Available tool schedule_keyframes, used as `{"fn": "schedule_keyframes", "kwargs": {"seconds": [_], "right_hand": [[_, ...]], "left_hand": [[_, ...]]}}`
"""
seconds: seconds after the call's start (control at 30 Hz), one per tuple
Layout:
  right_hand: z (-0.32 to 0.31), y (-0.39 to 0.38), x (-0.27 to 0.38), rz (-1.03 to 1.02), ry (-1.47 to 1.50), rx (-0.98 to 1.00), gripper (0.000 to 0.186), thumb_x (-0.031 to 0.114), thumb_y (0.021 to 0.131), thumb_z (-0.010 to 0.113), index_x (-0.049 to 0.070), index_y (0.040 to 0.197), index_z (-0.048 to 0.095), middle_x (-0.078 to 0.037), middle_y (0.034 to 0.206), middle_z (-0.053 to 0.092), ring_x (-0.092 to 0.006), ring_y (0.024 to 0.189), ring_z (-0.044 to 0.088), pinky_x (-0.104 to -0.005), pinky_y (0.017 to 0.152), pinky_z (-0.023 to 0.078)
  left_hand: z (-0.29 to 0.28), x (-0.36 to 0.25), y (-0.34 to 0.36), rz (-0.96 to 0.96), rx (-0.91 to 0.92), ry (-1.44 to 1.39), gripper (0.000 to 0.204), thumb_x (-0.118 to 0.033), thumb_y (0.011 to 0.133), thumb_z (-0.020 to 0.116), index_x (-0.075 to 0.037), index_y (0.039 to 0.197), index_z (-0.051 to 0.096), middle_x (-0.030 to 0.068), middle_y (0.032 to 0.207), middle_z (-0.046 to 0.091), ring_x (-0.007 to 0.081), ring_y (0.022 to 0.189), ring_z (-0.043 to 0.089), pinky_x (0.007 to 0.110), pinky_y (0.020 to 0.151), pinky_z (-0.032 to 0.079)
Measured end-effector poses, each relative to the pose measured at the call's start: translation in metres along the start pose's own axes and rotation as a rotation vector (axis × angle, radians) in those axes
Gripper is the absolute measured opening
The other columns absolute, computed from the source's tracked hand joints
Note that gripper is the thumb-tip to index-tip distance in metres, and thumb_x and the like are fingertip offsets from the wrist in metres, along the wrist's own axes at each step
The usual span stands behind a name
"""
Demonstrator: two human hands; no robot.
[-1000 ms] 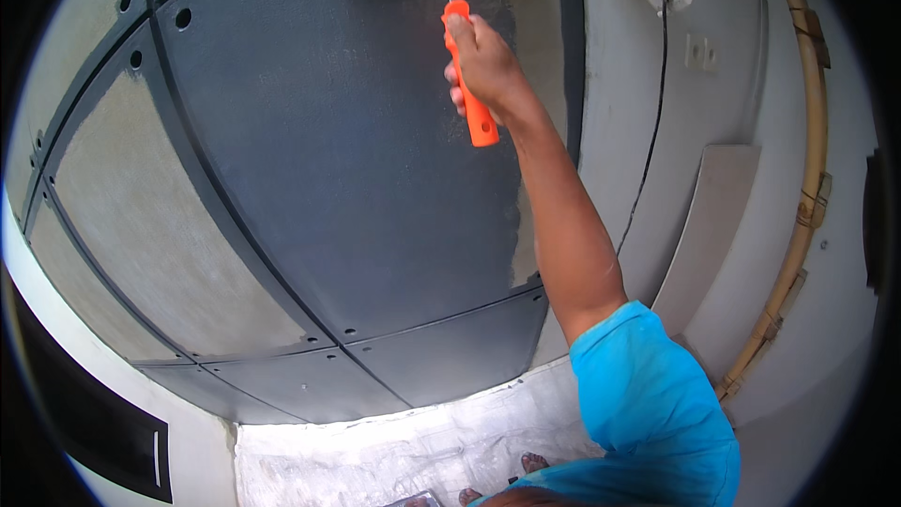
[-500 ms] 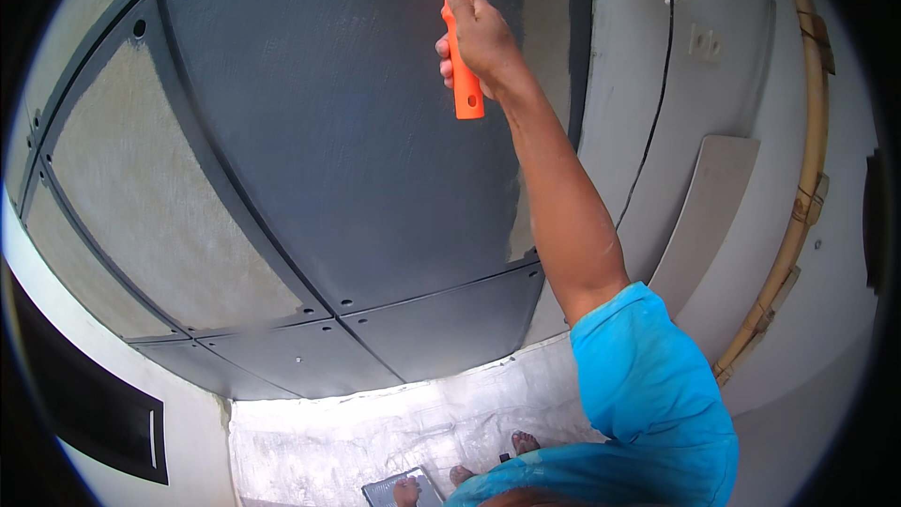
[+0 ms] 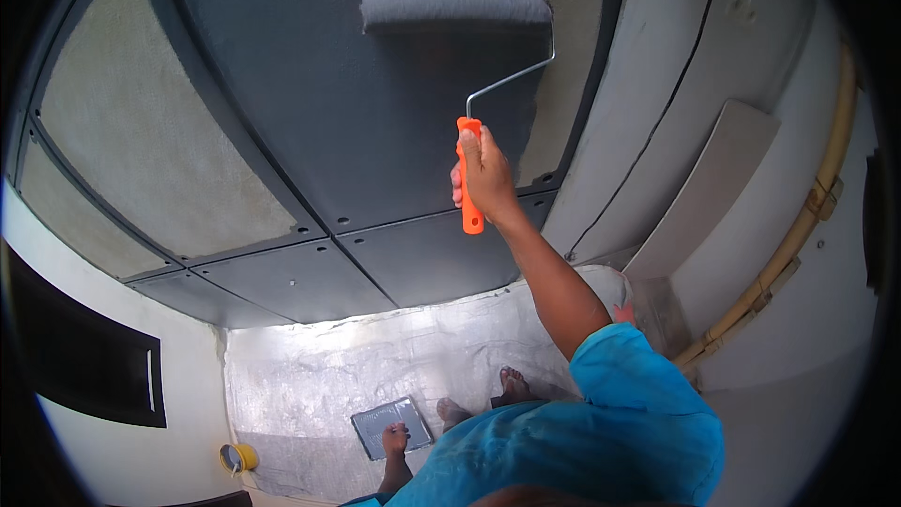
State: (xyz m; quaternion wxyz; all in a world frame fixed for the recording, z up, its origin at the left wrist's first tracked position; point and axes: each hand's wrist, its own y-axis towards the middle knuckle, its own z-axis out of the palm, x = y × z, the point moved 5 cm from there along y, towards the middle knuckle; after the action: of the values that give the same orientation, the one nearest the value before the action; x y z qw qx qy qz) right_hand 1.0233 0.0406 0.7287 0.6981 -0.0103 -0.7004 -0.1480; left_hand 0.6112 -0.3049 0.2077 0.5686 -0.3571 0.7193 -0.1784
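My right hand (image 3: 486, 169) is closed around the orange handle of a paint roller (image 3: 466, 216). Its wide, grey-coated sleeve (image 3: 455, 9) lies across the dark grey painted wall panel (image 3: 310, 84), the wire frame bending round from its right end. A bare beige strip (image 3: 572, 47) shows along the panel's right side. Low down, my left hand (image 3: 395, 437) hangs in front of a paint tray (image 3: 371, 424) on the floor. Its fingers look loosely apart, with nothing visible in them.
Plastic sheeting (image 3: 310, 366) covers the floor around my feet. At lower left stands a yellow bucket (image 3: 246, 455). A grey board (image 3: 704, 188) leans against the right wall, near a bamboo pole (image 3: 788, 268) and a hanging black cable (image 3: 671, 103). Left, another panel (image 3: 141, 122) has a beige centre.
My right hand has come down the wall with the roller, and its sleeve is now in view. The view has tilted lower, bringing in more floor, the whole tray and the yellow bucket.
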Motion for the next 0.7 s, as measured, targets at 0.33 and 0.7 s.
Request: {"fn": "schedule_keyframes", "kwargs": {"seconds": [0.33,0.7], "right_hand": [[-0.001,-0.081,-0.146,0.287,-0.072,0.029,0.044,0.048,0.110,0.041,0.005,0.106,0.047,-0.006,0.063,0.054,-0.0163,0.045,0.058,-0.0329,0.043,0.051],[-0.018,-0.138,-0.275,0.457,-0.181,0.003,0.041,0.047,0.109,0.043,0.007,0.102,0.050,-0.004,0.063,0.052,-0.0139,0.043,0.053,-0.0322,0.041,0.047]], "left_hand": [[-0.012,0.043,-0.006,0.034,-0.005,0.065,0.037,-0.036,0.100,0.065,-0.001,0.111,0.060,0.0129,0.091,0.072,0.0207,0.074,0.071,0.031,0.056,0.053],[-0.020,0.039,-0.036,-0.016,-0.045,0.022,0.031,-0.028,0.098,0.066,0.002,0.107,0.062,0.0120,0.087,0.070,0.0198,0.073,0.069,0.032,0.063,0.056]]}}
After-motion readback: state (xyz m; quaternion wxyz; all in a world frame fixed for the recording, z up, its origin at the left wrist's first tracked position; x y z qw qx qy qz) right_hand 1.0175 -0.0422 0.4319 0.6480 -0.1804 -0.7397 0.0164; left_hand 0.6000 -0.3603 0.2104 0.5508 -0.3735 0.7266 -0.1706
